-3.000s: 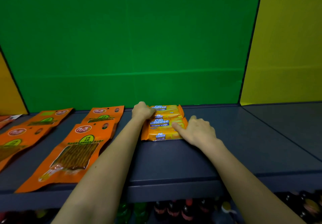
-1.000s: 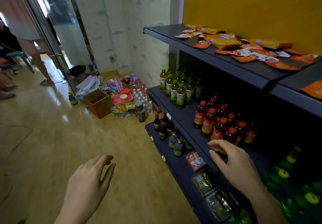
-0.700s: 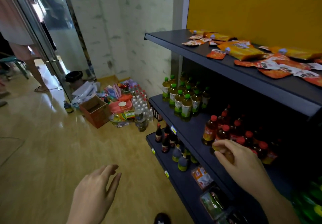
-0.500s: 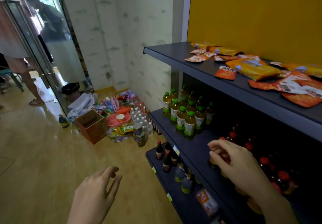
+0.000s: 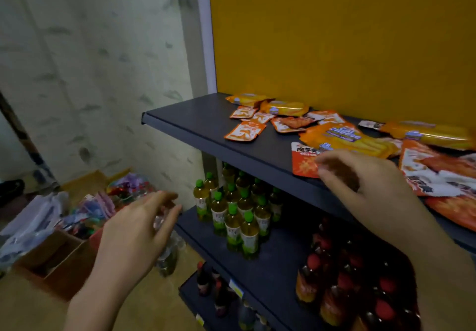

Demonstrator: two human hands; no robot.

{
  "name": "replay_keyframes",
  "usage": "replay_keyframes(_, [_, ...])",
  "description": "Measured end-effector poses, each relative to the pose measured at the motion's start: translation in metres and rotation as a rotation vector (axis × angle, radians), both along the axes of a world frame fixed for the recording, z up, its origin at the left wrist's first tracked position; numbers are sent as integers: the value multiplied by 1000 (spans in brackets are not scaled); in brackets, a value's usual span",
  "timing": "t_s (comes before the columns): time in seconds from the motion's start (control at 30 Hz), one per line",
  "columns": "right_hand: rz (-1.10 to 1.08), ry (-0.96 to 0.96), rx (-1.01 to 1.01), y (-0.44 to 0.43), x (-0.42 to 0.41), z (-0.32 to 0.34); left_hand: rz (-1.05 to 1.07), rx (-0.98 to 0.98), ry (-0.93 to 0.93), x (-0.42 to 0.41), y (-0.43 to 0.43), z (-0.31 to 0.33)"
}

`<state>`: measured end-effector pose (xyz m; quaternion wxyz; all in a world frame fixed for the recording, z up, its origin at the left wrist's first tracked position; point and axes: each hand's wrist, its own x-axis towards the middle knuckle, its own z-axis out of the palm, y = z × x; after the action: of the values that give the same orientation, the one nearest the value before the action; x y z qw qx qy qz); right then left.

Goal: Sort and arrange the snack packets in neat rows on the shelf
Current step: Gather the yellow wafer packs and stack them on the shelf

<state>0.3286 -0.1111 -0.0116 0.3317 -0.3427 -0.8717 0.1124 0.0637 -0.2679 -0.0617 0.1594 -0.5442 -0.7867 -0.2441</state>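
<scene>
- Red packet (image 5: 302, 162) lies at the front edge of the shelf (image 5: 206, 124), about 9 o'clock from the right hand (image 5: 365, 183). Its right edge is hidden behind the fingertips (image 5: 320, 172), and blur hides whether they touch it.
- Its visible part runs roughly 12-to-6.
- The right hand is loosely curled, grasping nothing, and is by far the nearer.
- The left hand (image 5: 134, 230) hangs released in the air, well apart at 8 o'clock.
- The cheese packet (image 5: 342, 137) overlaps the red packet's far corner, so a pinch at the near edge looks safest.
</scene>
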Motion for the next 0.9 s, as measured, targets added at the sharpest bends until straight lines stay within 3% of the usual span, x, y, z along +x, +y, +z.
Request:
replay_keyframes(0.23, [-365,-1,21,35,0,22,-217,105,24,-43,117,30])
replay_keyframes(0.57, [-1019,-132,-190,72,-21,18,-506,29,-5,-75,264,63])
replay_keyframes(0.77, [-1140,-230,-358,84,-42,17,-601,-155,12,-79,336,73])
replay_keyframes(0.9, [-1193,-205,-420,91,-53,18,-550,-432,-64,-79,373,81])
